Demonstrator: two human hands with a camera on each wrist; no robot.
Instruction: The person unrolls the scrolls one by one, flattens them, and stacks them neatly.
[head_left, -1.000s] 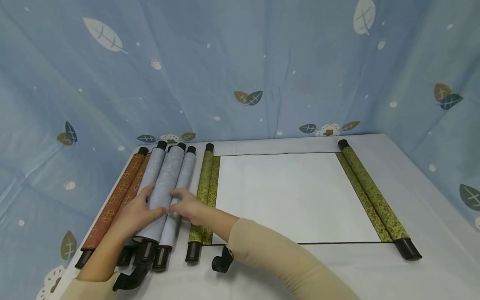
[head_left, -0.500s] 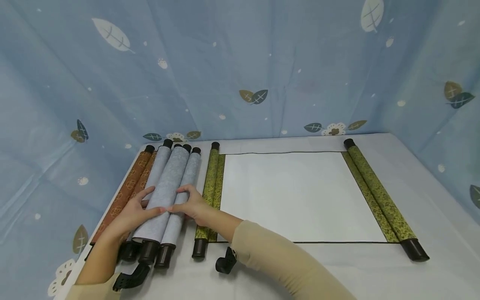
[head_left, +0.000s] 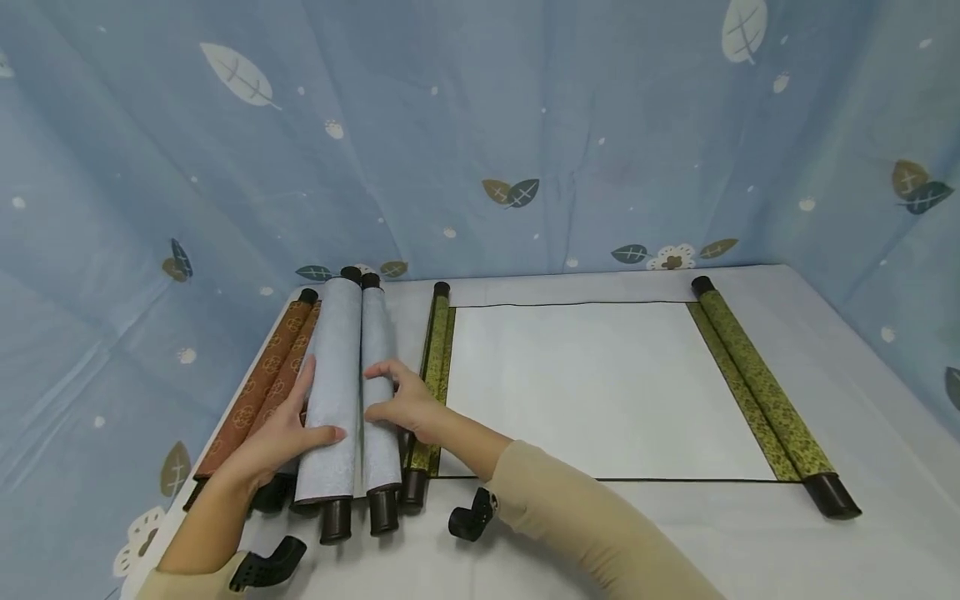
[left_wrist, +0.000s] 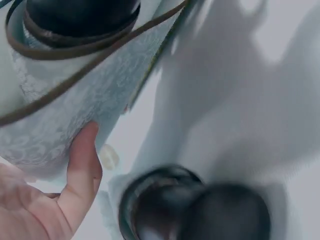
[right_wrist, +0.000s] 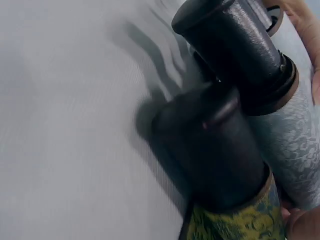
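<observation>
In the head view my left hand (head_left: 281, 433) grips a thick light-blue scroll roll (head_left: 335, 383), thumb across its top. The same roll, with its black end knob, shows in the left wrist view beside my thumb (left_wrist: 85, 165). My right hand (head_left: 408, 404) curls round a thinner light-blue roll (head_left: 380, 367) just to its right, with a narrow gap between the two. Black knobs (head_left: 335, 521) cap their near ends. In the right wrist view a blue roll (right_wrist: 295, 145) lies beside the green roller (right_wrist: 240, 225). My left hand's fingertips are partly hidden behind the thick roll.
Two brown patterned rolls (head_left: 258, 387) lie along the table's left side. Right of my hands a green-edged scroll lies unrolled, its white sheet (head_left: 585, 392) between the left green roller (head_left: 437, 333) and right green roller (head_left: 765, 392). A blue leaf-print curtain (head_left: 480, 125) hangs behind.
Both hands have shifted the light-blue rolls to the right, toward the green roller. The rolls now point straighter away from me, and a gap shows between them. The hands have moved slightly apart.
</observation>
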